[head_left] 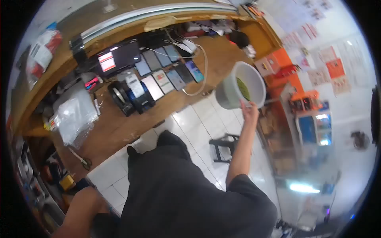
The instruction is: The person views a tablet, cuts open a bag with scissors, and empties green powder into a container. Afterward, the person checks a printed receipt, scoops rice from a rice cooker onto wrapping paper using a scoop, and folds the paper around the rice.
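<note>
My right hand (pixel 250 111) grips the rim of a translucent white plastic bucket (pixel 229 93), fingers closed at the near edge. The bucket is tilted, with its mouth toward the right, beside the right end of the wooden counter. Inside lies some green material (pixel 243 89), too blurred to name. My right arm is stretched forward over the tiled floor. My left hand does not show. A bent bare limb is at the lower left, and I cannot tell whose it is.
On the wooden counter (pixel 115 133) lie several phones (pixel 162 81), a black label printer (pixel 131 95), a dark screen (pixel 119 57), plastic bags (pixel 75 115) and scissors (pixel 85 162). A black stool (pixel 222 147) stands on the floor. Orange boxes (pixel 274 63) and a glass case are at the right.
</note>
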`<state>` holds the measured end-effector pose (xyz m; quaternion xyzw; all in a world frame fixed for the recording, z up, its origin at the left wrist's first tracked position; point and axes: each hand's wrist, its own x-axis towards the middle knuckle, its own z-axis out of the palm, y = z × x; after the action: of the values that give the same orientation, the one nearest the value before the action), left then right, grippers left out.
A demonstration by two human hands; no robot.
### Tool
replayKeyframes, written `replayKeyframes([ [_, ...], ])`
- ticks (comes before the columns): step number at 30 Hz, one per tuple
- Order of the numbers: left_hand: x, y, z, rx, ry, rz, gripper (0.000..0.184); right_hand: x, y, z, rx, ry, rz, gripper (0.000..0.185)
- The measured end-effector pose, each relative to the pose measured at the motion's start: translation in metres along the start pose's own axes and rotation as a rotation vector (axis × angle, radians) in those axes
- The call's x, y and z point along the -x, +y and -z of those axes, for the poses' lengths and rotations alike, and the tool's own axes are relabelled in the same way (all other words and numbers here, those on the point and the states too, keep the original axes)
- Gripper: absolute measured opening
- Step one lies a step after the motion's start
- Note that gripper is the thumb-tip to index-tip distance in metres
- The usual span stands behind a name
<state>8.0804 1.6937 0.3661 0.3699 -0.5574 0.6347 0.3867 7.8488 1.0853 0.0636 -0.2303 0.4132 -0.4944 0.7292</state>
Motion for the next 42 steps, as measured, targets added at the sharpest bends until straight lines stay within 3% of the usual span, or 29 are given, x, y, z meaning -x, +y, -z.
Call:
replayKeyframes([
  [3, -0.002, 0.023, -0.049, -0.069, -0.054, -0.072, 0.016, -0.087, -0.003, -0.025, 0.071, -0.026, -0.054, 0.055],
  [4, -0.004, 0.029, -0.065, -0.096, -0.065, -0.096, 0.016, -0.118, 0.002, -0.03, 0.245, -0.198, 0.08, 0.053],
  [5, -0.008, 0.035, -0.081, -0.121, -0.067, -0.125, 0.016, -0.138, 0.004, -0.049, 0.23, -0.058, 0.029, 0.054],
  [7, -0.022, 0.052, -0.101, -0.195, -0.061, -0.096, 0.018, -0.238, 0.013, -0.038, 0.068, -0.066, -0.158, 0.058],
  [8, -0.029, 0.075, -0.095, -0.213, -0.091, 0.164, 0.019, -0.261, 0.015, -0.047, 0.05, -0.047, -0.245, 0.062],
  [9, -0.037, 0.098, -0.089, -0.243, -0.126, 0.424, 0.02, -0.268, 0.023, -0.061, 0.034, -0.101, -0.155, 0.053],
  [10, -0.042, 0.128, -0.078, -0.287, -0.115, 0.957, 0.024, -0.283, 0.03, -0.073, 0.018, -0.083, -0.18, 0.052],
  [12, 0.006, 0.132, -0.063, -0.278, -0.249, 1.046, 0.024, -0.317, 0.045, -0.083, 0.04, -0.062, -0.196, 0.051],
  [14, 0.051, 0.111, -0.082, -0.321, -0.52, 0.918, 0.019, -0.327, 0.068, -0.089, 0.08, -0.067, -0.219, 0.049],
  [15, 0.052, 0.115, -0.104, -0.436, -0.593, 1.245, 0.018, -0.319, 0.072, -0.097, 0.106, -0.082, -0.136, 0.047],
  [17, 0.073, 0.13, -0.096, -0.465, -0.897, 1.677, 0.035, -0.289, 0.083, -0.114, 0.15, -0.1, -0.071, 0.045],
  [19, 0.11, 0.179, -0.08, -0.494, -1.066, 1.936, 0.054, -0.252, 0.104, -0.134, 0.226, -0.01, 0.104, 0.045],
  [21, 0.149, 0.241, -0.058, -0.503, -1.205, 2.286, 0.064, -0.253, 0.174, -0.12, 0.487, -0.336, 0.058, 0.032],
  [22, 0.159, 0.253, -0.059, -0.499, -1.176, 2.411, 0.065, -0.227, 0.215, -0.118, 0.675, -0.542, 0.056, 0.027],
  [23, 0.165, 0.261, -0.064, -0.49, -1.144, 2.533, 0.066, -0.097, 0.229, -0.158, 0.846, -0.633, 0.157, 0.019],
  [24, 0.168, 0.262, -0.068, -0.437, -1.075, 2.55, 0.065, -0.074, 0.279, -0.15, 0.846, -1.082, 0.27, 0.022],
  [26, 0.169, 0.251, -0.074, -0.374, -1.061, 2.478, 0.064, 0.036, 0.318, -0.176, 0.973, -1.167, -0.174, 0.03],
  [27, 0.167, 0.244, -0.074, -0.307, -1.057, 2.405, 0.063, 0.059, 0.357, -0.17, 0.919, -1.259, -0.114, 0.038],
  [29, 0.158, 0.226, -0.066, -0.278, -1.023, 2.316, 0.061, 0.096, 0.389, -0.17, 1.008, -1.368, 0.354, 0.045],
  [32, 0.148, 0.206, -0.04, -0.32, -0.984, 2.232, 0.062, 0.103, 0.435, -0.148, 0.965, -1.218, 0.535, 0.05],
  [33, 0.148, 0.208, -0.024, -0.392, -0.973, 2.232, 0.062, 0.119, 0.413, -0.154, 1.008, -1.185, 0.142, 0.046],
  [35, 0.149, 0.215, 0.006, -0.455, -0.961, 2.233, 0.062, 0.108, 0.431, -0.135, 1.18, -1.162, 0.485, 0.038],
  [39, 0.161, 0.223, 0.06, -0.519, -1.015, 2.285, 0.064, 0.147, 0.411, -0.132, 1.214, -0.997, 0.498, 0.027],
  [41, 0.171, 0.222, 0.08, -0.447, -1.087, 2.334, 0.064, 0.167, 0.403, -0.134, 1.186, -1.161, 0.384, 0.024],
  [42, 0.181, 0.218, 0.087, -0.44, -1.095, 2.335, 0.064, 0.17, 0.404, -0.133, 1.111, -1.311, 0.463, 0.027],
])
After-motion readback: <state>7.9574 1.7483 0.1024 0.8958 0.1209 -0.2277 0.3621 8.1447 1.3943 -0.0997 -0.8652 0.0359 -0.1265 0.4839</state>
